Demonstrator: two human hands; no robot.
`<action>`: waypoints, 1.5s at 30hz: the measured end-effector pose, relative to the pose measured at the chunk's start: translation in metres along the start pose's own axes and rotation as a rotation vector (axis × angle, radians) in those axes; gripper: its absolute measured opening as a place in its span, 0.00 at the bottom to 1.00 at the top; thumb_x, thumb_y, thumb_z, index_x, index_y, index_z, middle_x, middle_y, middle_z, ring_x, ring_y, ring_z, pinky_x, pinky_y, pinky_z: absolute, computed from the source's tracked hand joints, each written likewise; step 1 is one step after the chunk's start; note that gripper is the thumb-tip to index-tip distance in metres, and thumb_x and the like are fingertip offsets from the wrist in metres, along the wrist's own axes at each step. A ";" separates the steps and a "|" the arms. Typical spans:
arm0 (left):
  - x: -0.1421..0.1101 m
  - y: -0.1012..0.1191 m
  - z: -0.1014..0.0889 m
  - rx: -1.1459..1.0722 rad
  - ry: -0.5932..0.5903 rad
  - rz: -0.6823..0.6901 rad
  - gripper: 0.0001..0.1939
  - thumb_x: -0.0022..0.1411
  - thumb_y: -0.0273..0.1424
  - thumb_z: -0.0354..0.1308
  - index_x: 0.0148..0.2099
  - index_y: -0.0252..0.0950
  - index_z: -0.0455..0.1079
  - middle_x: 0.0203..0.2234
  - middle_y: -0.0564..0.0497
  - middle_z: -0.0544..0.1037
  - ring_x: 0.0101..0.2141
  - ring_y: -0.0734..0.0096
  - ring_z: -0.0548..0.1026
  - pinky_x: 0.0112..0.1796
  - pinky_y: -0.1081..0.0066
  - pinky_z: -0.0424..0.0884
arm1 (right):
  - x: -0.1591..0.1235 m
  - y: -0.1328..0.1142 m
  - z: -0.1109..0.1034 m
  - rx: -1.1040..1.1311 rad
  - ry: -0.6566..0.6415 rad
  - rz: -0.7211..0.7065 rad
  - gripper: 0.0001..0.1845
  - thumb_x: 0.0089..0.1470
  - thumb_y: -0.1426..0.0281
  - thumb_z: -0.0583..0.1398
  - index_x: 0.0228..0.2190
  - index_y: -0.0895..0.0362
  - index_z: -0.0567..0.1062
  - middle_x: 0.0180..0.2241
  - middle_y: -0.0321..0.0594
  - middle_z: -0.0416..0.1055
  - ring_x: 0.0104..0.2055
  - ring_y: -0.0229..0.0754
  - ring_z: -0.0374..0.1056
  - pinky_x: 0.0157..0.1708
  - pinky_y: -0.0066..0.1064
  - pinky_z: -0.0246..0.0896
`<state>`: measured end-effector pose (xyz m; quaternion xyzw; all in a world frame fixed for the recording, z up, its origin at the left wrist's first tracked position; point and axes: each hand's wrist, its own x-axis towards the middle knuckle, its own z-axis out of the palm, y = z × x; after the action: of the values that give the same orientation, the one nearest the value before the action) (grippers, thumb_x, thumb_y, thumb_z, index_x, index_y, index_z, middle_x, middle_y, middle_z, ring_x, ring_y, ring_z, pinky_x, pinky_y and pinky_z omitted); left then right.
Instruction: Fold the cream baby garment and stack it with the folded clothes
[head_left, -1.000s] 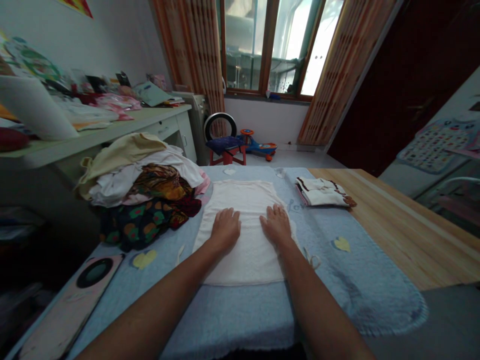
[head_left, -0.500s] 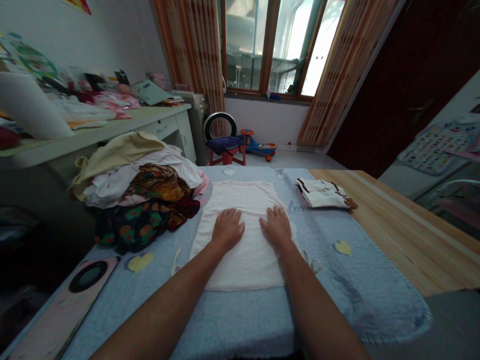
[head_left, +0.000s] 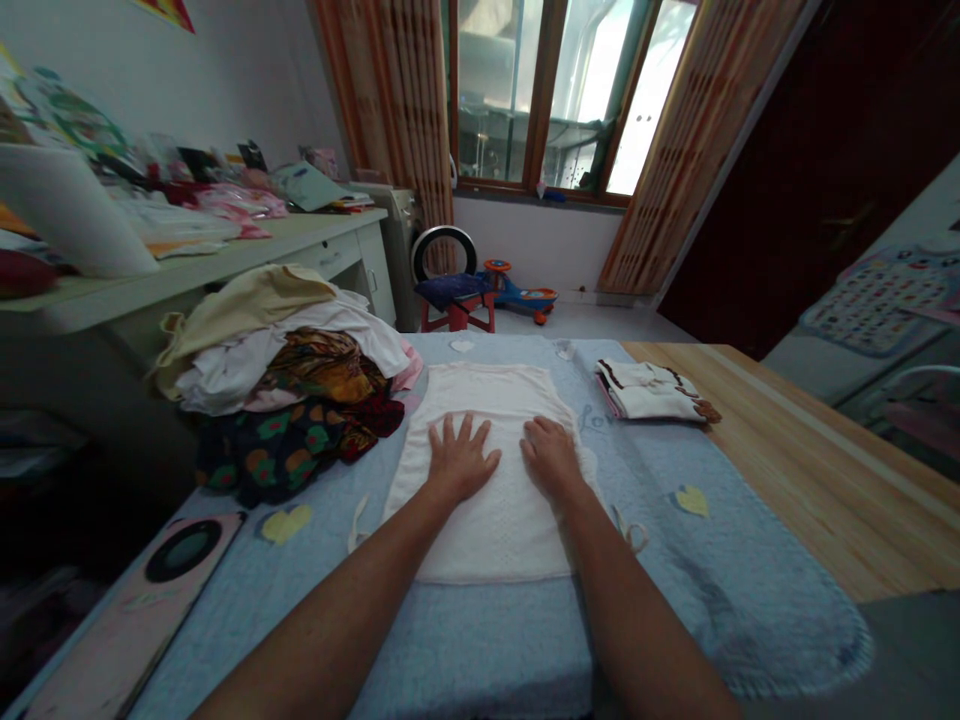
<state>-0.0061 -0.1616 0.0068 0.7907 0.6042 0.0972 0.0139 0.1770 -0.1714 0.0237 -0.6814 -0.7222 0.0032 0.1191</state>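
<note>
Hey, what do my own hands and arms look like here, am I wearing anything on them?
Your left hand and right hand are bare, without gloves. No sleeves show on either forearm, and I can't make out a watch or bracelet.

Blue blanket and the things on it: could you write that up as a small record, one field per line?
Surface: blue blanket over a wooden top
Centre: white cloth, spread flat
Left hand: on the cloth, fingers spread
Right hand: on the cloth, fingers curled; grip unclear
Left side: heap of mixed clothes, pink item with a dark oval
Right side: folded white garment with brown trim
</note>
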 end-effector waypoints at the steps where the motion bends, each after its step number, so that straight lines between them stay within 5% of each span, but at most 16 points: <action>1: 0.000 0.000 0.000 0.001 0.003 -0.007 0.33 0.65 0.53 0.44 0.68 0.48 0.55 0.68 0.46 0.53 0.66 0.35 0.45 0.59 0.35 0.39 | 0.000 0.000 0.000 -0.017 -0.007 0.009 0.20 0.61 0.64 0.53 0.53 0.54 0.71 0.60 0.45 0.63 0.61 0.48 0.56 0.59 0.37 0.46; 11: 0.001 -0.001 0.000 0.000 -0.013 -0.027 0.35 0.64 0.55 0.43 0.68 0.48 0.53 0.68 0.44 0.51 0.66 0.34 0.44 0.59 0.34 0.38 | 0.002 0.000 0.005 -0.070 -0.087 0.160 0.36 0.60 0.50 0.52 0.63 0.57 0.60 0.67 0.52 0.49 0.69 0.57 0.41 0.64 0.47 0.31; 17: 0.001 0.000 0.000 0.018 -0.013 -0.029 0.35 0.64 0.55 0.43 0.69 0.48 0.53 0.68 0.44 0.51 0.66 0.34 0.45 0.59 0.34 0.38 | -0.001 0.001 0.001 0.053 0.091 0.008 0.25 0.58 0.63 0.57 0.56 0.57 0.69 0.60 0.49 0.61 0.61 0.50 0.54 0.60 0.37 0.45; 23: 0.001 0.000 0.003 0.045 -0.013 -0.031 0.36 0.64 0.56 0.40 0.69 0.49 0.51 0.69 0.45 0.50 0.66 0.35 0.44 0.59 0.35 0.38 | -0.005 -0.007 0.002 0.128 0.059 -0.207 0.12 0.59 0.69 0.56 0.43 0.54 0.76 0.45 0.43 0.71 0.48 0.44 0.63 0.49 0.33 0.54; 29: 0.002 -0.002 0.003 0.026 -0.034 -0.034 0.39 0.62 0.60 0.37 0.69 0.49 0.50 0.69 0.45 0.49 0.66 0.35 0.42 0.59 0.35 0.37 | -0.006 -0.004 0.002 0.023 0.047 -0.087 0.17 0.58 0.62 0.58 0.48 0.54 0.73 0.52 0.45 0.68 0.53 0.48 0.61 0.53 0.35 0.52; 38: 0.002 -0.003 0.004 -0.015 -0.026 -0.033 0.42 0.59 0.63 0.42 0.68 0.48 0.53 0.69 0.44 0.50 0.66 0.35 0.42 0.59 0.36 0.38 | -0.003 0.007 0.008 -0.079 -0.090 0.101 0.35 0.61 0.50 0.51 0.62 0.55 0.61 0.67 0.51 0.50 0.68 0.57 0.44 0.64 0.46 0.35; 45: 0.003 -0.006 -0.002 -0.016 0.238 -0.133 0.24 0.68 0.40 0.47 0.61 0.34 0.61 0.58 0.39 0.66 0.58 0.53 0.62 0.58 0.55 0.56 | -0.004 0.005 0.009 -0.083 -0.067 0.112 0.34 0.61 0.50 0.51 0.63 0.55 0.61 0.67 0.50 0.51 0.68 0.57 0.43 0.64 0.45 0.35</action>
<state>-0.0116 -0.1572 0.0080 0.7317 0.6518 0.1942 -0.0452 0.1807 -0.1731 0.0136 -0.7244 -0.6862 0.0027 0.0662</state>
